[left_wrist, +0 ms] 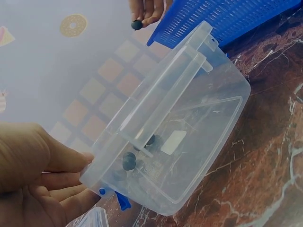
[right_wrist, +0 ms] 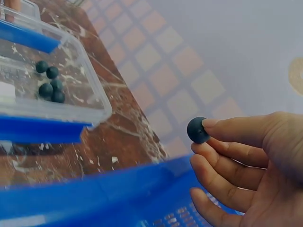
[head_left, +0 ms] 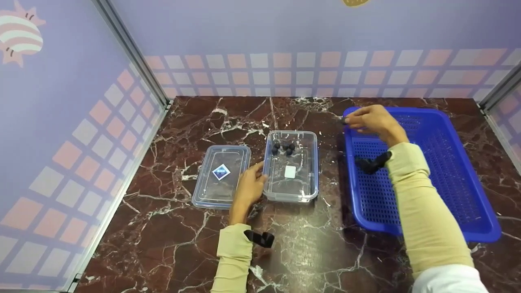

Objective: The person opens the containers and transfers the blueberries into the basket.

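My right hand (head_left: 372,122) pinches a dark blueberry (right_wrist: 197,130) between thumb and fingertips, held over the left rim of the blue basket (head_left: 441,162). To the left of the basket stands a clear plastic container (head_left: 301,185), with several blueberries (head_left: 289,151) lying loose near its far end. My left hand (head_left: 251,185) grips the container's left side, thumb at the rim and fingers lower on the wall, as the left wrist view shows. The right forearm hides part of the basket's inside.
A clear lid (head_left: 207,189) with a blue diamond sticker (head_left: 221,172) lies left of the container, partly behind my left hand. Patterned panels (head_left: 260,36) close off the back and sides of the marbled table (head_left: 293,252).
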Demonstrator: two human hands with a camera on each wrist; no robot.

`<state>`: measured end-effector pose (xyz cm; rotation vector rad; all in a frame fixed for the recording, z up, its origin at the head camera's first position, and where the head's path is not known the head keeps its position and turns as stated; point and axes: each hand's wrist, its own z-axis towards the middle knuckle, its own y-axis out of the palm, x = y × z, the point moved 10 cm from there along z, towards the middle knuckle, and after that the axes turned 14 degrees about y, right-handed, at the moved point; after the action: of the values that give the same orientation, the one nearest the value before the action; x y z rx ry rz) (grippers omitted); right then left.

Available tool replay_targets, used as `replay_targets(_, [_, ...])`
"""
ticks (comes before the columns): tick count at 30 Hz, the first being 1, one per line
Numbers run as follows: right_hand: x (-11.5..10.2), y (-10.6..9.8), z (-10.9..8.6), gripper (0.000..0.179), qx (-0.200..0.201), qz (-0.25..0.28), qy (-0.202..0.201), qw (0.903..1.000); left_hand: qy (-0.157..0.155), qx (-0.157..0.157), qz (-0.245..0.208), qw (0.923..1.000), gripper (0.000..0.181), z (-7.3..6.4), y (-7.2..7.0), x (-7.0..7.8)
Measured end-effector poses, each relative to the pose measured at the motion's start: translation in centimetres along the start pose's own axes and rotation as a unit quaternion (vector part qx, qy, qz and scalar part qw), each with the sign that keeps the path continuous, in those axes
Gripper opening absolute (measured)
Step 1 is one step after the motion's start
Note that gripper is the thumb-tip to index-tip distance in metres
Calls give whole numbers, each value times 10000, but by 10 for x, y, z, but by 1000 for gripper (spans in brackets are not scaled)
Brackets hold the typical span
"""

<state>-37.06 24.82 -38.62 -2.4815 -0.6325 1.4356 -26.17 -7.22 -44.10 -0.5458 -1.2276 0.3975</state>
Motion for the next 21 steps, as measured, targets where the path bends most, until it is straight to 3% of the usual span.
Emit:
replay_targets(6, [31,-19,3,53,6,204,343,9992,-80,-5,67,9999,42,0,1,-2])
replay_targets(21, [88,-18,19,51,-271,280,975,9945,-76,-53,-14,10000,43,-1,0,-1])
